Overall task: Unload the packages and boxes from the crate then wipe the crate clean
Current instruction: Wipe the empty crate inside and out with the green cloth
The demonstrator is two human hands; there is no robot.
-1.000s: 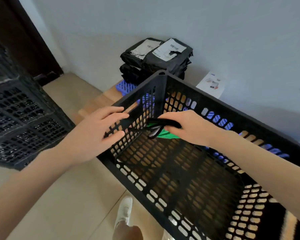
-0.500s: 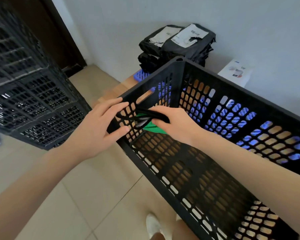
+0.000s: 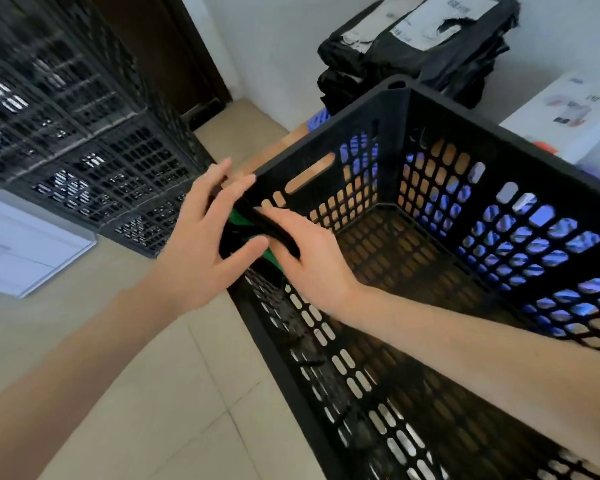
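Directly in front of the person stands the black plastic crate, which fills the right half of the view. Its walls are pierced with rows of oval holes, a handle slot is cut in the end wall, and its slotted floor is in plain sight. At the crate's near-left corner the right hand reaches in over the rim, its fingers curled round a green cloth pressed against the rim. A black strip lies across those fingers, and what it is cannot be told. The left hand sits just outside the same corner with its fingers straight and spread, its thumb touching the cloth. Both hands cover that corner of the rim. Behind the crate, against the white wall, black mailer packages with white labels are piled on a blue pallet, which also shows through the crate's holes. A white box lies to their right. To the left stands a stack of black crates, blurred, with a dark door behind it and a white object on the beige tiled floor.
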